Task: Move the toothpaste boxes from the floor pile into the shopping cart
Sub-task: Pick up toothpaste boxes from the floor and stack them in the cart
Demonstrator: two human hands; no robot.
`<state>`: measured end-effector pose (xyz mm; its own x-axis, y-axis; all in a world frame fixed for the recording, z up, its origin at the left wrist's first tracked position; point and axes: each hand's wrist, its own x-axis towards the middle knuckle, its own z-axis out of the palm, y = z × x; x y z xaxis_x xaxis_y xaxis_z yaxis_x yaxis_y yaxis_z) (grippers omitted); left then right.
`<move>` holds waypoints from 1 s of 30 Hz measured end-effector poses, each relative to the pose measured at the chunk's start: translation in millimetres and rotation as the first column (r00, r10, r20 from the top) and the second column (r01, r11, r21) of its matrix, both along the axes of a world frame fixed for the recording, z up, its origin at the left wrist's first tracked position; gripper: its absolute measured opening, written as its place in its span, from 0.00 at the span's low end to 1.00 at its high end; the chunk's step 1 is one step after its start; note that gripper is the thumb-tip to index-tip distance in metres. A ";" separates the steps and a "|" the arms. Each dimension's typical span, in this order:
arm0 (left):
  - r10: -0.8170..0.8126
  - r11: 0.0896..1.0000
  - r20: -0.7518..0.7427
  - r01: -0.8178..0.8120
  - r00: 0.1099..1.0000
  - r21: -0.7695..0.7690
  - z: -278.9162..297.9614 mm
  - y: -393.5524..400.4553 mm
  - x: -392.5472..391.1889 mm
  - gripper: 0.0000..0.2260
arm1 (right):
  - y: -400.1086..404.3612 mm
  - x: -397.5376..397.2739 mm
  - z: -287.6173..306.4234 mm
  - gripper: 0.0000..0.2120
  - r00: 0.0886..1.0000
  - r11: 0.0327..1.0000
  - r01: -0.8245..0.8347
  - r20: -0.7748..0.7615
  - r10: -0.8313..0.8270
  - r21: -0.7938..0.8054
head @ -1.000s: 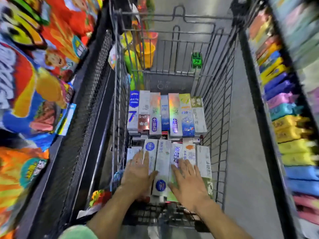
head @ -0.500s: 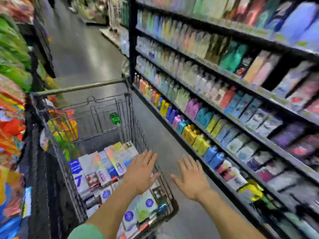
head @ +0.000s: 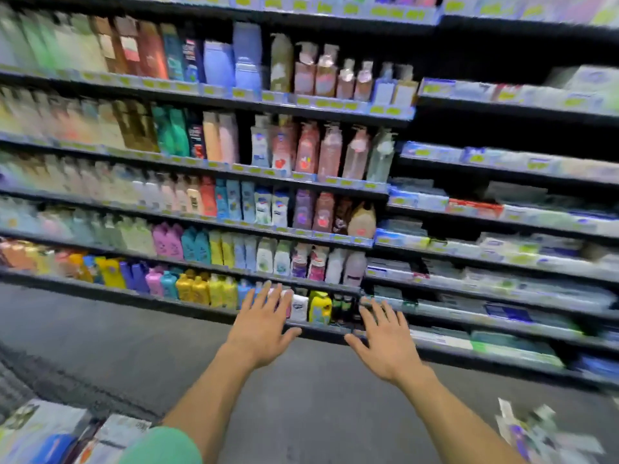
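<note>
My left hand (head: 263,324) and my right hand (head: 383,339) are stretched out in front of me with fingers spread, holding nothing, over the grey aisle floor. Toothpaste boxes in the shopping cart (head: 43,430) show blurred at the bottom left corner, beside my left arm. A few blurred toothpaste boxes of the floor pile (head: 539,433) lie at the bottom right, below and right of my right arm. The whole view is motion-blurred.
A tall store shelf (head: 234,202) full of coloured bottles faces me across the aisle. Further right its shelves hold flat boxed goods (head: 502,256). Grey floor (head: 117,336) stretches between me and the shelf.
My view has swung right, from the cart to the bottle shelf. Both hands lifted off the boxes in the cart and now hover empty. The cart has slid to the bottom left corner.
</note>
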<state>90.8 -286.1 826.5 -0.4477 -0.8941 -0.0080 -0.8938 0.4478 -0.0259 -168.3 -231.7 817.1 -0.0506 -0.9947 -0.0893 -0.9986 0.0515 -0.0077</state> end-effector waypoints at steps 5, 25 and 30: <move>-0.199 0.980 0.021 0.199 0.980 -0.006 6.3 -1.8 -128.6 0.36 | 49.3 -118.2 -13.4 0.51 0.965 0.966 0.258 0.036 -0.258 0.011; -0.844 0.536 0.112 0.834 0.524 0.136 -52.5 77.9 -573.3 0.36 | 281.1 -412.8 -64.6 0.39 0.457 0.462 0.879 0.073 -0.887 0.117; -0.930 0.368 0.056 0.913 0.364 0.177 -84.0 82.9 -635.9 0.35 | 296.9 -427.4 -85.1 0.43 0.266 0.269 0.941 0.044 -0.963 0.205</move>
